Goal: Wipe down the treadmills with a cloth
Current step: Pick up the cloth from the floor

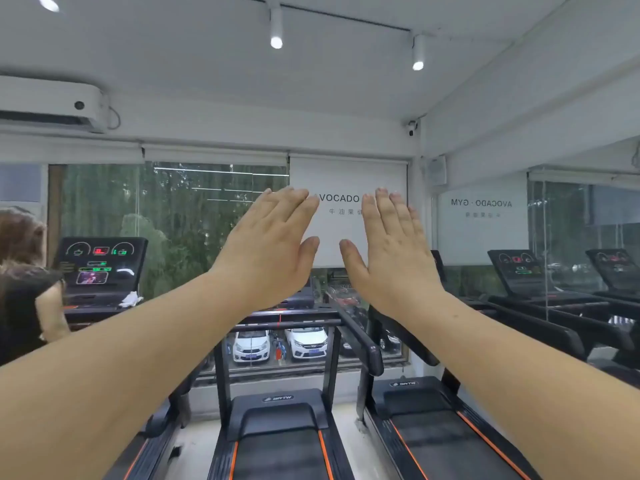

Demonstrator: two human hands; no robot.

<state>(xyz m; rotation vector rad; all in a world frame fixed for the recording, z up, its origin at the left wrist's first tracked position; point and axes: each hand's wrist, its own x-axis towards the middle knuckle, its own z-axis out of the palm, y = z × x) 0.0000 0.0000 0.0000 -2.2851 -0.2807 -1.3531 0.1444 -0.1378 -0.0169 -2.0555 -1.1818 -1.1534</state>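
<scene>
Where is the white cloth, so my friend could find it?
Look at the left black treadmill with the lit screen, before the big window. The crumpled white cloth lies on its console shelf, below the screen's right corner. It is the only white, soft thing among black machines.

Both bare forearms reach up from the lower corners of the frame and converge toward its centre, wrists bent back. The left hand (268, 247) and the right hand (389, 249) are raised side by side, backs toward the camera, fingers straight and close together, thumbs angled inward with a narrow gap between them. Each hand appears empty, though the palms face away and cannot be seen.
</scene>
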